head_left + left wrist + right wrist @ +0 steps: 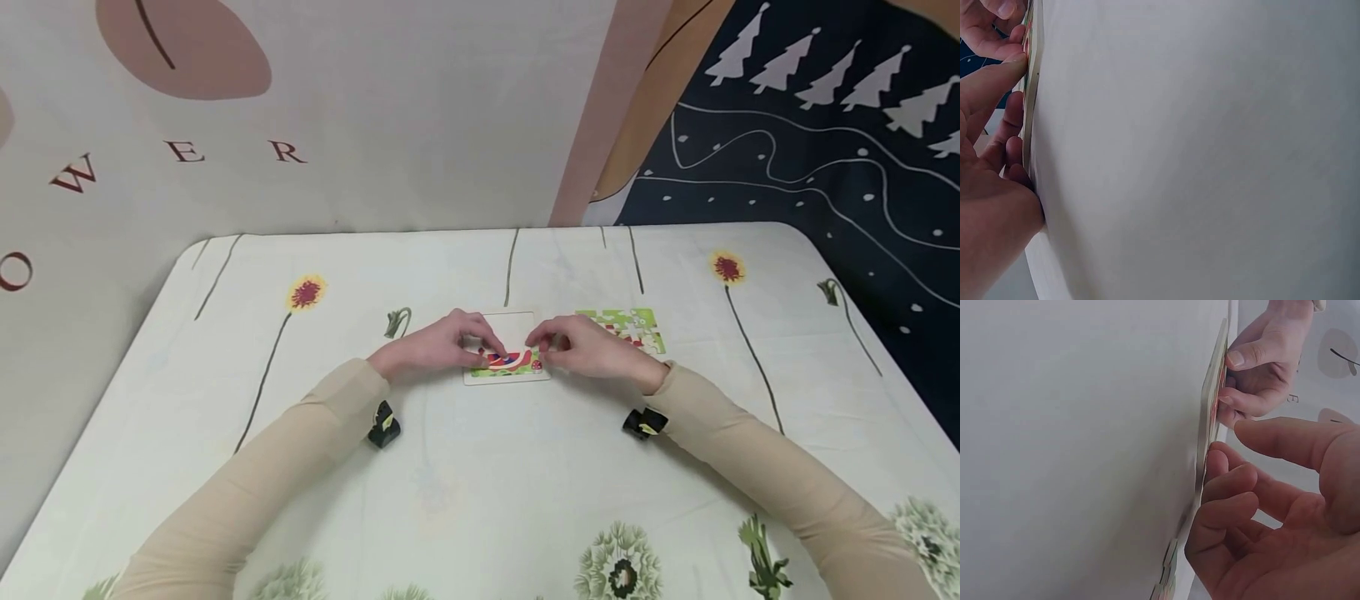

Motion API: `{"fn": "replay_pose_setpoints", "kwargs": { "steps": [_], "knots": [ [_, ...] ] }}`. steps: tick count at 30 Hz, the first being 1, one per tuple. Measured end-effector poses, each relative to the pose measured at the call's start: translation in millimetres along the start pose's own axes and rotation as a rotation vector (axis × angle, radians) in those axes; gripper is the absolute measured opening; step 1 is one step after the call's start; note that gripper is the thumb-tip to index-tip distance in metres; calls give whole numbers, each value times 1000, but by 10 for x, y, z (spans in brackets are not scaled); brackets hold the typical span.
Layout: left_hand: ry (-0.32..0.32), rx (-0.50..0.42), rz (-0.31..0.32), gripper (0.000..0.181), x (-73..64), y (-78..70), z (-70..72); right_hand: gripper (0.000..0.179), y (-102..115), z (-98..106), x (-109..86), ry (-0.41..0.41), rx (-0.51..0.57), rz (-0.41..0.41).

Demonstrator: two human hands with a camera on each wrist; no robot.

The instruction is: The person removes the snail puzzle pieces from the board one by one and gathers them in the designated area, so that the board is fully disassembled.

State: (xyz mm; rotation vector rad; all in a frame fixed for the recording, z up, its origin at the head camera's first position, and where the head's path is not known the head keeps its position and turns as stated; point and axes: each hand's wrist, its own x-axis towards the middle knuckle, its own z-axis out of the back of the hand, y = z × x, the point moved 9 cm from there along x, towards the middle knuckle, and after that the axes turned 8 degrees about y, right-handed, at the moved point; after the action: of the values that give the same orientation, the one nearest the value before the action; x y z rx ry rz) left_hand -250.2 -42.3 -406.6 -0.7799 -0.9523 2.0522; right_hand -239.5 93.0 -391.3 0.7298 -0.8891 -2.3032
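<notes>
Puzzle board [513, 327] lying mid-frame | left hand [448, 340] touching it, digits parted, gripping nothing visible | right hand [588, 346] curving loosely, thumb apart, apparently holding nothing | lower part showing picture, upper staying bare; more pieces [639, 321] lying right of centre

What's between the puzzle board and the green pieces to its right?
In the head view, the right hand lies between the puzzle board and the green pieces, overlapping part of each; a strip of tablecloth shows just beyond it.
</notes>
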Motion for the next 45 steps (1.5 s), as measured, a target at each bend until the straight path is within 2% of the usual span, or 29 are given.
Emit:
{"fn": "replay_pose_setpoints", "kwargs": {
  "steps": [4,14,27,32,45],
  "knots": [
    [0,8,-21,28,13,-7,2,27,-3,10,-5,-10,-1,-7],
    [2,21,-8,28,0,-10,6,24,-20,29,-19,-30,60,-36],
    [0,4,21,28,-14,15,-1,23,4,27,-7,-51,101,-10],
    [-2,8,14,28,-8,17,-3,24,16,26,-1,-53,114,13],
    [-4,6,6,29,-16,3,-9,25,-3,58,-30,-53,184,-1]
  ]
}}
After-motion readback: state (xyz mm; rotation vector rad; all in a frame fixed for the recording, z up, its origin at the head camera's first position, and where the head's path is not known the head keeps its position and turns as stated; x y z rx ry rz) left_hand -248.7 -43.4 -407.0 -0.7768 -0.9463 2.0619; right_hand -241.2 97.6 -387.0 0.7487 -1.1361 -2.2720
